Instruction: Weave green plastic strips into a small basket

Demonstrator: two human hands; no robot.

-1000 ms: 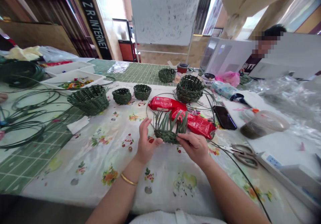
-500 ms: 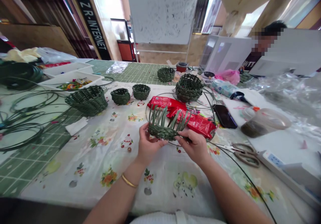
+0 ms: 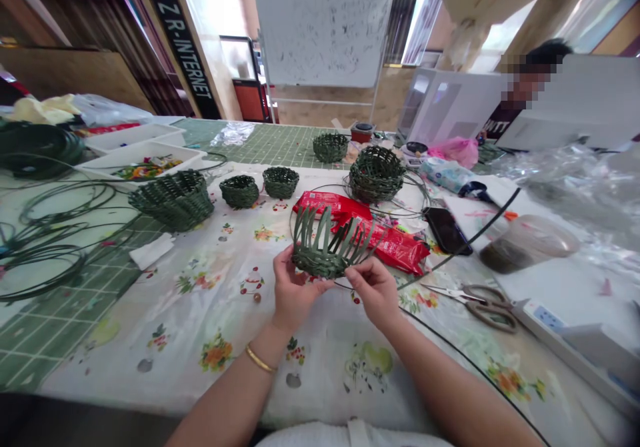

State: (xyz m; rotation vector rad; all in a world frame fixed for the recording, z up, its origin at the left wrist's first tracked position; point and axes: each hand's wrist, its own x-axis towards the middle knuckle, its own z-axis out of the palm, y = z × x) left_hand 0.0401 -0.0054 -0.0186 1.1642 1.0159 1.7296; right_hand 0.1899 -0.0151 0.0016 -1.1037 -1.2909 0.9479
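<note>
A half-woven dark green basket is held above the table in front of me, with bare upright strips standing up from its woven lower part. My left hand is closed around its left side, thumb along the near bottom. At the basket's right side, the fingertips of my right hand are pinched on a green weaving strip. A loose length of green strip reaches up and right from behind that hand. Just behind the basket lie red packets.
Finished green baskets stand beyond my hands. Scissors, a phone, a plastic tub and a power strip lie at right. Coiled strips and white trays are at left. A person sits at far right.
My right hand has shifted slightly left, its fingertips still at the basket's side. The loose strip now sticks up to the right across the phone. The basket has moved slightly left.
</note>
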